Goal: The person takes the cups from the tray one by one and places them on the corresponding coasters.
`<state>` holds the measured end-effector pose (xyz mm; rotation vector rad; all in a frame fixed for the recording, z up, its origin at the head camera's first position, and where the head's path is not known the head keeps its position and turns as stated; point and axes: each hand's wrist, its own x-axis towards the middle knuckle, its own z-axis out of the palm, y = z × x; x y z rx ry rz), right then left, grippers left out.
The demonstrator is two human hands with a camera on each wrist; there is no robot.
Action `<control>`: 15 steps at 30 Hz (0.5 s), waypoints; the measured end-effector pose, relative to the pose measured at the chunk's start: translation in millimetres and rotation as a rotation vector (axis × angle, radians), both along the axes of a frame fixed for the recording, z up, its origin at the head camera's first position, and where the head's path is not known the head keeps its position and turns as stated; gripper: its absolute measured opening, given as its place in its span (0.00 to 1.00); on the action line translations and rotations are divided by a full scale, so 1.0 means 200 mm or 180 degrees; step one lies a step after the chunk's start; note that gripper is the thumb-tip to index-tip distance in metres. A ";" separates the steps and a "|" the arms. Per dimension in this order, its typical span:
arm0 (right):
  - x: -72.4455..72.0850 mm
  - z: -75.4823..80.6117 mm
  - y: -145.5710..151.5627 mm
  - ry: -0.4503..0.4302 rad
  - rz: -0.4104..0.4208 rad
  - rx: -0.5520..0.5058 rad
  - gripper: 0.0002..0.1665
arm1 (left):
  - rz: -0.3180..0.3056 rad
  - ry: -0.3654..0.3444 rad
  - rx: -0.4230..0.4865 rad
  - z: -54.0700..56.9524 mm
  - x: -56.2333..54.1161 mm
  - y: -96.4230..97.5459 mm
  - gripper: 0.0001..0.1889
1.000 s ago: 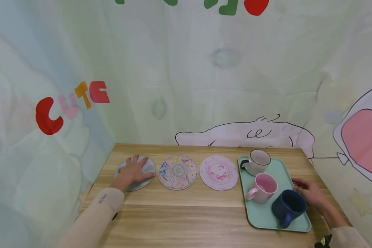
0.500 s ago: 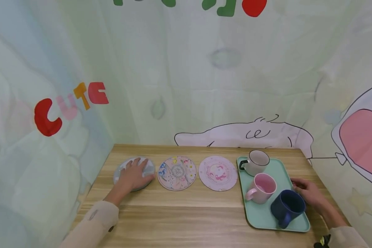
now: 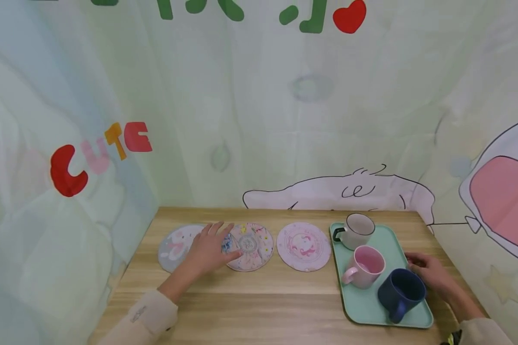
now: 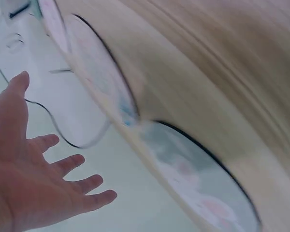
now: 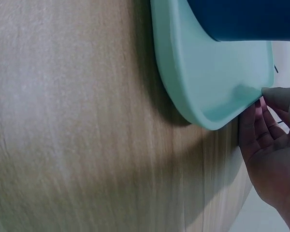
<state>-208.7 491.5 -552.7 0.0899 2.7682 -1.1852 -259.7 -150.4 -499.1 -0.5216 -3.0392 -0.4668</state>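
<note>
My left hand [image 3: 207,254] hovers with spread fingers over the gap between a grey round coaster [image 3: 170,250] with a white-and-pink print and a floral round coaster [image 3: 259,244]; it overlaps both in the head view. The left wrist view shows the palm bare, nothing held. At the right, my right hand [image 3: 433,272] holds the edge of a mint-green tray [image 3: 362,309], thumb at the rim and fingers below it in the right wrist view. On the tray stand a white mug [image 3: 357,232] with a dark handle, a pink mug [image 3: 368,266] and a navy mug [image 3: 399,292].
A pink round coaster [image 3: 304,247] lies between the floral one and the tray. All sit on a wooden table [image 3: 250,306], backed by a printed curtain [image 3: 259,120] with more curtain at both sides.
My left hand has lifted off the grey coaster and moved right toward the floral one, uncovering the grey coaster's print. The right hand, tray and mugs stay put.
</note>
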 end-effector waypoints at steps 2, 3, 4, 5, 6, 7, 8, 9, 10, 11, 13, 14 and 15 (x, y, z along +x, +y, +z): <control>0.00 0.00 0.00 0.0008 0.0002 -0.0023 0.25 | -0.0103 0.0026 0.0026 0.02 0.03 0.05 0.47; 0.00 0.00 0.00 0.0003 0.0010 -0.0016 0.25 | -0.0148 0.0023 0.0054 0.03 0.05 0.08 0.47; 0.00 -0.01 0.00 0.0012 0.0014 -0.0013 0.25 | -0.0191 0.0015 0.0110 0.04 0.06 0.11 0.47; 0.00 -0.01 0.00 0.0020 0.0020 -0.0013 0.25 | -0.0226 -0.0016 0.0182 0.05 0.08 0.14 0.47; 0.00 -0.01 0.00 0.0024 0.0005 -0.0008 0.25 | -0.0254 -0.0043 0.0261 0.05 0.09 0.17 0.46; 0.00 -0.01 0.00 0.0038 0.0005 0.0001 0.25 | -0.0271 -0.0104 0.0385 0.06 0.10 0.20 0.46; 0.01 -0.01 0.00 0.0040 0.0005 0.0016 0.25 | -0.0298 -0.0161 0.0516 0.07 0.11 0.23 0.46; 0.00 0.00 0.00 0.0050 0.0011 0.0025 0.25 | -0.0322 -0.0233 0.0625 0.07 0.12 0.26 0.46; 0.00 0.00 0.00 0.0064 0.0008 0.0033 0.25 | -0.0359 -0.0287 0.0721 0.07 0.13 0.28 0.46; 0.00 0.00 0.00 0.0075 0.0009 0.0039 0.25 | -0.0391 -0.0344 0.0794 0.07 0.14 0.31 0.45; 0.01 0.00 0.00 0.0080 0.0015 0.0052 0.25 | -0.0467 -0.0413 0.0900 0.06 0.16 0.35 0.45; 0.01 0.00 0.00 0.0072 0.0012 0.0050 0.25 | -0.0504 -0.0434 0.0927 0.05 0.16 0.37 0.45; 0.01 0.00 0.00 0.0067 0.0011 0.0039 0.25 | -0.0538 -0.0446 0.0954 0.04 0.17 0.39 0.45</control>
